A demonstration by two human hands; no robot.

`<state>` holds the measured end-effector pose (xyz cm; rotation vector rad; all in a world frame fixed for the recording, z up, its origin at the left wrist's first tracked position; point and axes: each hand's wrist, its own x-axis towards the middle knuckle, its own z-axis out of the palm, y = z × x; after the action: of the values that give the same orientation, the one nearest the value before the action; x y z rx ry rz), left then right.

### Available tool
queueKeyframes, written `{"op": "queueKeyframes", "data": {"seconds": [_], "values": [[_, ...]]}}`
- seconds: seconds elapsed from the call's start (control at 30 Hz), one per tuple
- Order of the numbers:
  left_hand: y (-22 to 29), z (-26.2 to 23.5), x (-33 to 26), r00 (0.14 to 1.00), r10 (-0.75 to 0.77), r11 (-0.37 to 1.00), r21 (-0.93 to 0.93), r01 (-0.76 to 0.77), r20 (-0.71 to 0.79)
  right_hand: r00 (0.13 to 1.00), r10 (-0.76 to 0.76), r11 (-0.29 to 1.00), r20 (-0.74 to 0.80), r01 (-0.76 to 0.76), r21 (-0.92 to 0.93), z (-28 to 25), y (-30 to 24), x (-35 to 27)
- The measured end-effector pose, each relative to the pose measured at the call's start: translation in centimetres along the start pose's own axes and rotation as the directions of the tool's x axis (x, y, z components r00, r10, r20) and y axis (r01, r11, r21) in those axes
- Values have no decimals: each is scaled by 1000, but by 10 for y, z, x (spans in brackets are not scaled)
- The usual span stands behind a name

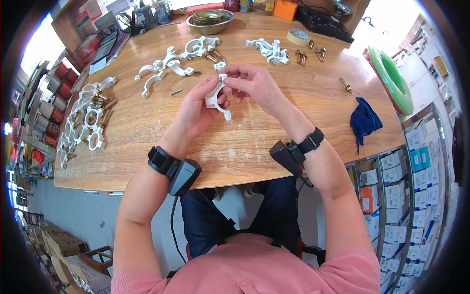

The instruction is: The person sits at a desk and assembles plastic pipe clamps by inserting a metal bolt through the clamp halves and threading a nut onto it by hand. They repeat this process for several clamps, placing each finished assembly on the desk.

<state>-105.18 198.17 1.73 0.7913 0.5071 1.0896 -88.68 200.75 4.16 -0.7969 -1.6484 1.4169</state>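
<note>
My left hand (195,109) is closed around a white half-ring pipe clamp (211,101), held above the table with its curved opening to the right. At the clamp's upper end, the thumb and fingers of my right hand (257,87) pinch together; whether a small screw is between them is hidden. Just beyond my hands lie loose white clamp halves (180,68) and brass-coloured anchor bolts (210,57). A small metal screw (176,92) rests left of my left hand.
Assembled white clamps with bolts (92,117) spread along the table's left side. Farther back are metal bowls (208,22), more clamp parts (269,51), a tape roll (298,37) and loose bolts (302,59). A blue cloth pouch (364,121) lies near the right edge, below a single bolt (346,85).
</note>
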Motion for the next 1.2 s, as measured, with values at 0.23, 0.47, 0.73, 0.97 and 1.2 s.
{"op": "queueKeyframes", "data": {"seconds": [0.23,0.47,0.73,0.97,1.2], "values": [[3,8,-1,1000,16,1000,-25,-16,9,999,20,998,-25,-19,64,-4,2,2],[2,5,-1,997,69,998,17,-68,-41,1000,-17,999,-7,17,43,2,0,0],[10,-3,1,982,128,988,-65,-138,-139,880,-199,725,-431,-163,-669,-77,17,15],[13,-9,5,969,150,984,-69,-166,-196,832,24,448,-554,-504,-738,-101,38,13],[20,-11,3,939,212,965,-94,-246,-272,842,82,385,-534,-521,-762,-95,31,12]]}}
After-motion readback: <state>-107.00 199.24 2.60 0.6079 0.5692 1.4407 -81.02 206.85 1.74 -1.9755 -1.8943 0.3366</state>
